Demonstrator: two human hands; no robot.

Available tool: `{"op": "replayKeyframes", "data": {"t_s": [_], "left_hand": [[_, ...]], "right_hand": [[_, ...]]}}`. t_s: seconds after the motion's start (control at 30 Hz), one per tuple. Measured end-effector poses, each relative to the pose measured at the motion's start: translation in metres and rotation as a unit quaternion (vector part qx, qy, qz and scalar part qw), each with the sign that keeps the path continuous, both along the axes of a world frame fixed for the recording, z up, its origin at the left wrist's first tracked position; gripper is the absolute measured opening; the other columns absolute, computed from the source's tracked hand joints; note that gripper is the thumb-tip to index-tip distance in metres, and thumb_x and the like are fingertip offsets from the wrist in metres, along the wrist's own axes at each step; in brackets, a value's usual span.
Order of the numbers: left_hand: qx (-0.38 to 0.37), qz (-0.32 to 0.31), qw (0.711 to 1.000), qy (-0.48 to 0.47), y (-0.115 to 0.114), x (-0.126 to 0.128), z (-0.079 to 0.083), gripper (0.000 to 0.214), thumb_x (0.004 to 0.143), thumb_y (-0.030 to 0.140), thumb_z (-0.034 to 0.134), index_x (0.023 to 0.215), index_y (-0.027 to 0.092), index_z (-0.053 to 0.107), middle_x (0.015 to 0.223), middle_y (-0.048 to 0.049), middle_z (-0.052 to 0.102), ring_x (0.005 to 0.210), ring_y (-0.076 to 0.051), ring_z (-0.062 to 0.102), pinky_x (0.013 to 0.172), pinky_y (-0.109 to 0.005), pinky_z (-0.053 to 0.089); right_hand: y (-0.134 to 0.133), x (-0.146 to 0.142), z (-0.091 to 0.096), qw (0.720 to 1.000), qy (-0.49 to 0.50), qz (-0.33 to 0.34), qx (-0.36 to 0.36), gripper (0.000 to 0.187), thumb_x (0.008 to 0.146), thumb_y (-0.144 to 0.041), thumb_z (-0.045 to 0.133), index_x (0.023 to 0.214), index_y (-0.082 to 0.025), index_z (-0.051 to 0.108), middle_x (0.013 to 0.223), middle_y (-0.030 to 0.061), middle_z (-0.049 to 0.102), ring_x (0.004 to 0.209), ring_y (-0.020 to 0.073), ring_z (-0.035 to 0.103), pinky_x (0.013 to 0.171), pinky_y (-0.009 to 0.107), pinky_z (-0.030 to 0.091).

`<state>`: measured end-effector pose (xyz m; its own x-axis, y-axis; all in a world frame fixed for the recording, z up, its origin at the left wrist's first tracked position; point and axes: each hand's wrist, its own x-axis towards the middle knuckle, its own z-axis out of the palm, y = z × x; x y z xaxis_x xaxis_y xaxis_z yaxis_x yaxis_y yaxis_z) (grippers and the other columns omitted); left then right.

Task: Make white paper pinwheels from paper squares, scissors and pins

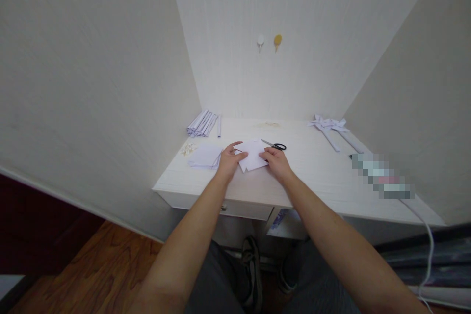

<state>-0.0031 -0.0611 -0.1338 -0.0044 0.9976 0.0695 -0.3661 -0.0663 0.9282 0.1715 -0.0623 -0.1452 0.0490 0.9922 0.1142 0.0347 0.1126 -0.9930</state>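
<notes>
A folded white sheet of paper [253,155] lies on the white desk [316,176] in front of me. My left hand [228,159] rests on its left edge, fingers pressed down flat, thumb against the paper. My right hand [276,161] presses on the right edge with the fingers curled over it. Black-handled scissors [274,145] lie just behind the sheet, close to my right hand.
A stack of white paper squares [206,156] sits left of my left hand, with small scraps [188,148] beyond it. Rolled paper strips [203,123] lie at the back left. A folded paper pinwheel shape [328,124] lies back right. Two wall hooks [269,41] hang above.
</notes>
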Motion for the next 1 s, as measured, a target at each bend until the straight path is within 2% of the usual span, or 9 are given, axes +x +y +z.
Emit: {"op": "replayKeyframes", "data": {"t_s": [0.1,0.2,0.4,0.57,0.83,0.93,1.0], "left_hand": [[0.007,0.0,1.0,0.008,0.001,0.0,-0.003,0.049,0.05,0.023,0.086,0.094,0.013,0.07,0.089,-0.0065,0.076,0.078,-0.018,0.068,0.078,-0.031,0.052],[0.015,0.004,0.999,0.031,0.003,0.001,-0.007,0.036,0.053,0.025,0.084,0.085,0.013,0.072,0.087,-0.0073,0.077,0.075,-0.018,0.067,0.076,-0.03,0.052],[0.025,0.036,0.995,0.086,0.006,-0.001,-0.01,0.021,0.058,0.021,0.081,0.076,0.013,0.073,0.076,-0.0052,0.075,0.066,-0.016,0.063,0.064,-0.025,0.047],[0.018,0.044,0.993,0.106,0.007,-0.003,-0.008,0.011,0.061,0.017,0.077,0.071,0.014,0.073,0.071,-0.0049,0.074,0.064,-0.016,0.063,0.062,-0.025,0.047],[-0.011,0.063,0.995,0.073,0.002,-0.009,-0.004,0.014,0.058,0.02,0.077,0.069,0.015,0.069,0.066,-0.0028,0.07,0.06,-0.014,0.061,0.056,-0.023,0.046],[-0.031,0.066,0.996,0.054,-0.012,-0.024,0.0,0.023,0.056,0.025,0.078,0.074,0.014,0.07,0.065,-0.0029,0.068,0.057,-0.015,0.06,0.052,-0.024,0.047],[-0.041,0.071,0.996,0.042,-0.026,-0.043,0.005,0.029,0.058,0.029,0.079,0.081,0.013,0.071,0.07,-0.0043,0.07,0.06,-0.016,0.062,0.054,-0.027,0.051]], "right_hand": [[0.0,-0.001,0.0,1.0,0.007,-0.005,-0.002,0.024,0.062,-0.04,0.066,0.07,-0.017,0.067,0.063,-0.0007,0.063,0.058,0.0142,0.053,0.058,0.026,0.039],[-0.001,-0.001,-0.002,1.0,0.004,-0.022,-0.001,0.025,0.063,-0.042,0.067,0.07,-0.017,0.067,0.062,-0.0008,0.063,0.057,0.0144,0.053,0.057,0.027,0.04],[-0.008,0.0,-0.002,0.994,-0.033,-0.106,0.006,0.027,0.066,-0.037,0.064,0.083,-0.017,0.07,0.063,0.0008,0.066,0.057,0.017,0.056,0.054,0.028,0.042],[-0.008,0.004,0.005,0.986,-0.074,-0.142,0.037,0.024,0.067,-0.034,0.065,0.083,-0.017,0.07,0.069,0.0042,0.071,0.064,0.0193,0.064,0.062,0.031,0.048],[0.014,0.005,0.018,0.975,-0.118,-0.176,0.067,0.023,0.072,-0.034,0.059,0.085,-0.017,0.067,0.068,0.0062,0.072,0.061,0.0193,0.065,0.062,0.031,0.051],[0.024,-0.002,0.018,0.971,-0.152,-0.171,0.068,0.023,0.074,-0.032,0.056,0.087,-0.017,0.067,0.067,0.0062,0.072,0.061,0.0198,0.065,0.062,0.031,0.051],[0.032,-0.015,0.019,0.968,-0.181,-0.155,0.073,0.024,0.077,-0.031,0.054,0.09,-0.016,0.069,0.069,0.0064,0.072,0.063,0.0202,0.066,0.064,0.032,0.051]]}}
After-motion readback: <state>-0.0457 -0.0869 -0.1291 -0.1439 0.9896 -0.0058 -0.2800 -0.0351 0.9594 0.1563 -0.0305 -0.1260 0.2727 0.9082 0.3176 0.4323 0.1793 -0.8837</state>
